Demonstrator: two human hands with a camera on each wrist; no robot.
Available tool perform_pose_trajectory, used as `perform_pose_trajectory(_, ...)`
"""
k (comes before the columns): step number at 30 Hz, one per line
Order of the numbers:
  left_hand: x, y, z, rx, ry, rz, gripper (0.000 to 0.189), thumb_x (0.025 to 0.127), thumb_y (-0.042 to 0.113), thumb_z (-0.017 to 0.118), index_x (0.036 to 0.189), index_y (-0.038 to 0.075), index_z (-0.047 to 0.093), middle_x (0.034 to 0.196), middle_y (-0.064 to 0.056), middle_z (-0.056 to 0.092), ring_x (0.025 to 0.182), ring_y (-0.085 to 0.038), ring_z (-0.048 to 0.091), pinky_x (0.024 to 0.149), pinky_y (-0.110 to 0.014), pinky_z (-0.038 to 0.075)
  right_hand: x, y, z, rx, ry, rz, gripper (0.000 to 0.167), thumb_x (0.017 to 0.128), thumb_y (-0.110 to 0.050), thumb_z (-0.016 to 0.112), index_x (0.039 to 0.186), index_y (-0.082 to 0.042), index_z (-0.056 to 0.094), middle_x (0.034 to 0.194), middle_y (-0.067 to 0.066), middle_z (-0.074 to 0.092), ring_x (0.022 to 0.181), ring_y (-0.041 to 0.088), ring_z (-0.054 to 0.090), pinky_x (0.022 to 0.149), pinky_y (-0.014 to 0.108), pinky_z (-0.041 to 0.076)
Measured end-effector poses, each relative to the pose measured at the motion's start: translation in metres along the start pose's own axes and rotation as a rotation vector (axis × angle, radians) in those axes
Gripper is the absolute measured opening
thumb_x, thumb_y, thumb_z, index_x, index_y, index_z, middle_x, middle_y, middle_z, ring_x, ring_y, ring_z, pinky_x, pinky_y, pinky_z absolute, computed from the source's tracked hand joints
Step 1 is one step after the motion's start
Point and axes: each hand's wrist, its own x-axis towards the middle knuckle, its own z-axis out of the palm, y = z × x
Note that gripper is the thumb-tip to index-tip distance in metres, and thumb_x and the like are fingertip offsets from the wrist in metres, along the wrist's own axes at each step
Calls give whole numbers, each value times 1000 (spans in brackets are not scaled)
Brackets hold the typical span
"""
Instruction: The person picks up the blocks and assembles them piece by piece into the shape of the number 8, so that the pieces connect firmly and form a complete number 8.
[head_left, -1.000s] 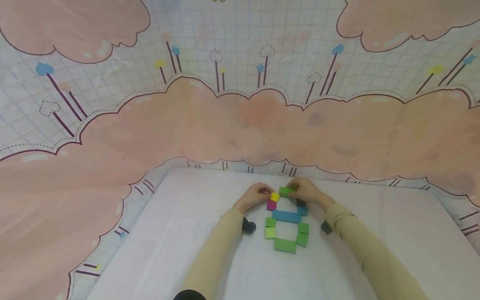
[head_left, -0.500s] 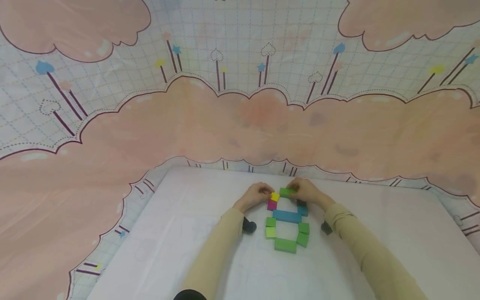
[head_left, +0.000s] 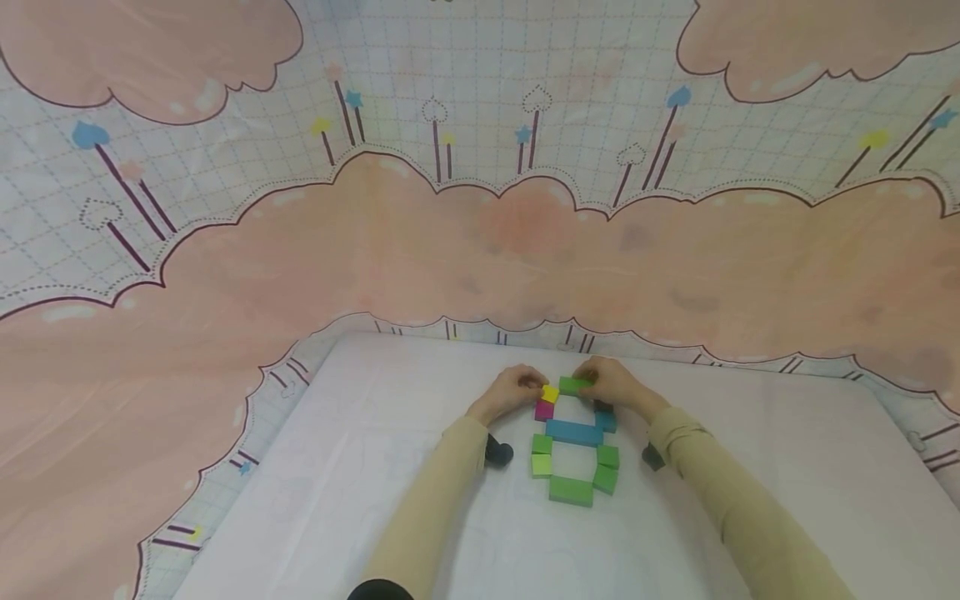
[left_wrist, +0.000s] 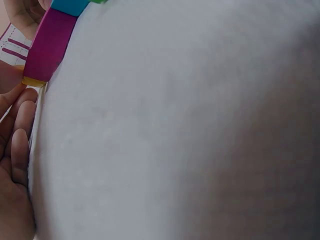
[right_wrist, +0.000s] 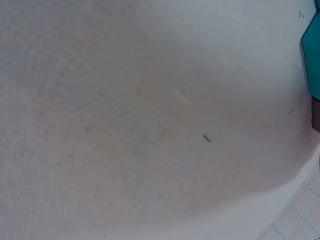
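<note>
On the white table, wooden blocks form a closed figure with two loops. My left hand pinches the small yellow block at the upper left corner; in the left wrist view my fingertips meet the yellow block beside the magenta block. At the top of the figure my right hand holds the right end of a long green block. Below that hand, a dark block partly shows above a teal block. The right wrist view misses my right hand.
A long blue block crosses the middle of the figure. Several green blocks, with a long green block nearest me, make the lower loop. A patterned cloth hangs behind the table.
</note>
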Motion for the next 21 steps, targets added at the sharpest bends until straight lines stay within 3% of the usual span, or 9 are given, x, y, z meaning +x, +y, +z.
perform_pose_trajectory(9,1,2,3,-18,-7,-1,20,92,20,60,111,19,68,106,0,65,97,-15,55,97,-35,45,-11,0,-7,60,16,-33,34,87,-18,65,115,1,64,111,20,64,97,29,59,86,43,52)
perform_pose_trajectory(13,0,4,3,-12,-2,4,21,93,20,59,112,18,68,112,-1,65,100,-16,55,100,-38,45,-11,5,-7,78,55,-4,31,89,-16,62,116,0,64,109,18,63,95,28,59,82,39,53)
perform_pose_trajectory(21,-1,1,0,-22,14,13,22,93,19,58,113,15,67,119,-4,65,109,-20,57,103,-40,43,-21,5,-10,99,128,-29,28,90,-12,61,114,2,65,106,18,63,96,29,58,78,37,52)
